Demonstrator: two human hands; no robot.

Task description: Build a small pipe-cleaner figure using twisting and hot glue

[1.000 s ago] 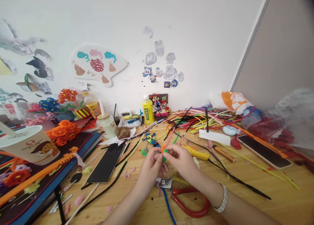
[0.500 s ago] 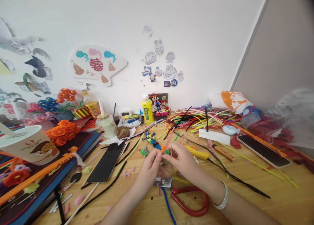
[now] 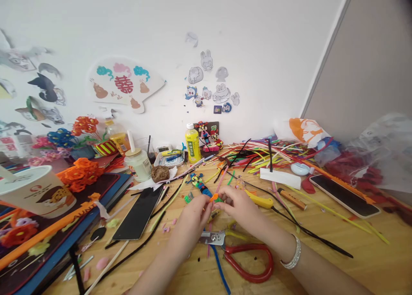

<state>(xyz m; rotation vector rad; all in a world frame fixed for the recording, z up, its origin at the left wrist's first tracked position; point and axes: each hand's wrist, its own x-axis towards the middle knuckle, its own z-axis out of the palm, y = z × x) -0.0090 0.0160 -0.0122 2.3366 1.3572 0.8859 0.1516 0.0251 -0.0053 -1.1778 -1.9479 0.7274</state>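
Note:
My left hand (image 3: 190, 220) and my right hand (image 3: 238, 207) meet over the wooden table (image 3: 337, 248), both pinching a small orange and green pipe-cleaner piece (image 3: 215, 197) between their fingertips. A thin pink stem (image 3: 221, 180) runs up and away from that piece. My right wrist wears a silver bracelet (image 3: 291, 252). Just below my hands lie red-handled pliers (image 3: 247, 258) on the table, their metal jaws (image 3: 215, 238) partly under my left hand.
A heap of coloured pipe cleaners (image 3: 257, 155) fills the back right. A phone (image 3: 344, 195) lies right, a black phone (image 3: 139, 212) left. A yellow bottle (image 3: 192, 143), jar (image 3: 139, 164), paper cup (image 3: 32, 192), orange flowers (image 3: 80, 173) and a yellow-handled tool (image 3: 260, 199) stand around.
Both hands have stayed together on the small piece, shifting slightly up and away; the fingers have turned it a little. The view has tilted down slightly.

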